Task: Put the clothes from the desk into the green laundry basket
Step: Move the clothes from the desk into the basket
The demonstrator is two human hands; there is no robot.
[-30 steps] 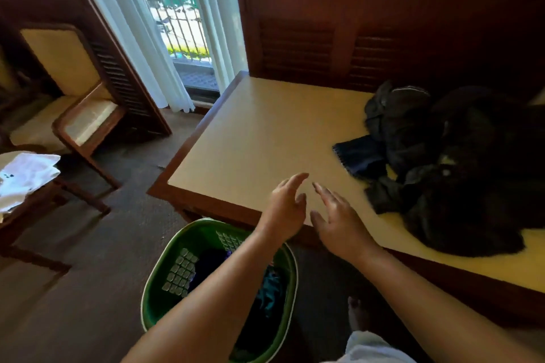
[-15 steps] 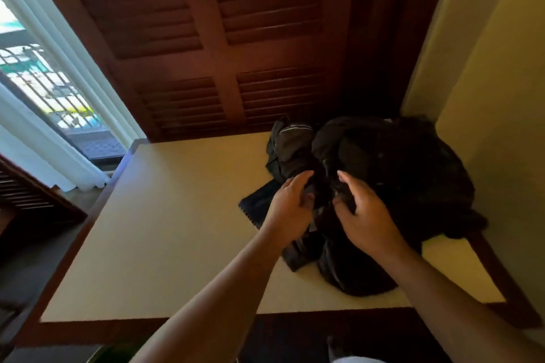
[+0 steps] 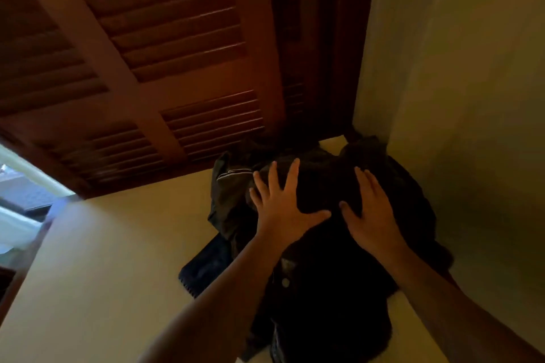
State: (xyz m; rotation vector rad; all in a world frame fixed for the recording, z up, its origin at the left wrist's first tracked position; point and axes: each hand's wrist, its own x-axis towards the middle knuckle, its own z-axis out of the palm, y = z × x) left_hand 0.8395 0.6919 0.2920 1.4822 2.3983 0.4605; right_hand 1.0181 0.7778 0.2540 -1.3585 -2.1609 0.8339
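Head view now looks along the pale worktop (image 3: pixel 112 259) into the corner where louvred wooden doors (image 3: pixel 165 68) meet a yellowish wall (image 3: pixel 472 97). A second ago it looked down at the green laundry basket on the floor by the worktop's near edge, and that basket is now out of frame. The heap of dark clothes (image 3: pixel 324 303) lies on the worktop's right part, back against that corner, with a dark blue piece (image 3: pixel 206 265) poking out at its left. Half a second ago both hands were picking at the heap's near side. Now the left hand (image 3: pixel 283 206) and right hand (image 3: pixel 371 215) lie side by side on top of it, fingers spread and straight, each grip released and pressing cloth. They look set to gather the whole heap, none of which has left the worktop yet. A pale button (image 3: pixel 285 282) shows below the left wrist.
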